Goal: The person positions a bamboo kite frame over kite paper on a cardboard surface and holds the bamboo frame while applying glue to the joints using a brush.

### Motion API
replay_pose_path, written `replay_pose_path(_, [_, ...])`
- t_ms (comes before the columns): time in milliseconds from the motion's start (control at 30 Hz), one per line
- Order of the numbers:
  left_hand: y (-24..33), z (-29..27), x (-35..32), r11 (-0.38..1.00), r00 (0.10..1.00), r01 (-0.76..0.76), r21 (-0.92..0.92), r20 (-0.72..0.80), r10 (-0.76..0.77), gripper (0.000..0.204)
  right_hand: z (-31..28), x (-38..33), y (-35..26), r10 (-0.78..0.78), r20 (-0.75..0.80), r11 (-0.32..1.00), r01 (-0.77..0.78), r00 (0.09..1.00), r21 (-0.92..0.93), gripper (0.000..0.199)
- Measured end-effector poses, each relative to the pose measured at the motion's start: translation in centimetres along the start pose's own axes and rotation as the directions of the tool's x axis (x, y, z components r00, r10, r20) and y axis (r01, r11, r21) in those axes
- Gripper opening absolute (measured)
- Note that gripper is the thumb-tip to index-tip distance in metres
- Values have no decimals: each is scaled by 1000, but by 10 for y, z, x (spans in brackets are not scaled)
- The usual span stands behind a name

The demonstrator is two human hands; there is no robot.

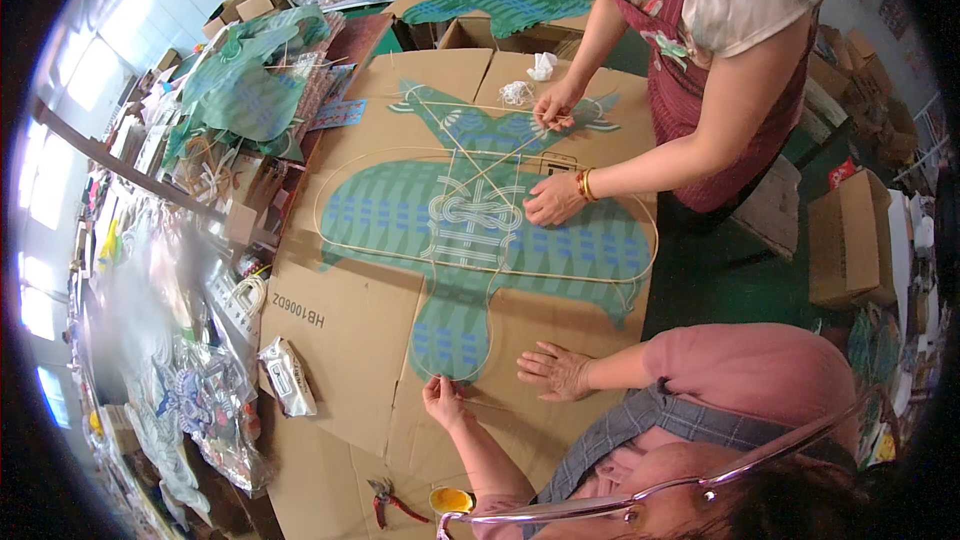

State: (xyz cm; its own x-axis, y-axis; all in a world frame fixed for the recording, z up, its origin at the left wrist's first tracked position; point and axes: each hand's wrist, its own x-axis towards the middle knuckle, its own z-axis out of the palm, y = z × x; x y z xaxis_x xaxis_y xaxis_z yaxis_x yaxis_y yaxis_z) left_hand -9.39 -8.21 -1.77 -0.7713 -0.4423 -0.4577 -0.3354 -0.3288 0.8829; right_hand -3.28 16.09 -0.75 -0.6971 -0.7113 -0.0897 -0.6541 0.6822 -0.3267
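A green bird-shaped kite (380, 210) with blue and white patterns lies on the cardboard-covered table, with thin cane strips forming its frame (560, 273). At the rounded tail (450, 338), my left hand (446, 404) has its fingers pinched on the lower rim; whether they grip fabric, cane or both is hidden. My right hand (556, 370) rests flat on the cardboard to the right of the tail, fingers spread and holding nothing. Across the table, a co-worker's hand (558, 106) is at the crossed strips near the head, and their other hand (553, 199) touches the kite's middle.
Red-handled pliers (390, 503) and a small cup with yellow contents (452, 500) lie near the front edge. A white packet (288, 377) is left of the tail. White string (516, 92) sits beyond the kite. More green kite pieces (250, 80) are piled at left.
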Motion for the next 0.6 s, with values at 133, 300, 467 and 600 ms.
replay_pose_path(133, [-9, -2, 4, 1000, 999, 20, -14, 41, -20, 9, -3, -2, 2, 13, 26, 1000, -13, 1000, -4, 64])
replay_pose_path(300, [-22, -11, 11, 998, 997, 25, -62, 77, -21, 10, -2, -5, 4, -10, -17, 1000, 10, 1000, -27, 64])
replay_pose_path(467, [-15, -5, 4, 994, 999, 35, -100, 26, -33, 12, -1, -3, 0, 10, 0, 999, -10, 1000, -32, 63])
replay_pose_path(600, [-10, -10, 2, 997, 999, 42, -65, 37, -40, 13, -2, 0, -2, 10, 48, 1000, -10, 999, 8, 63])
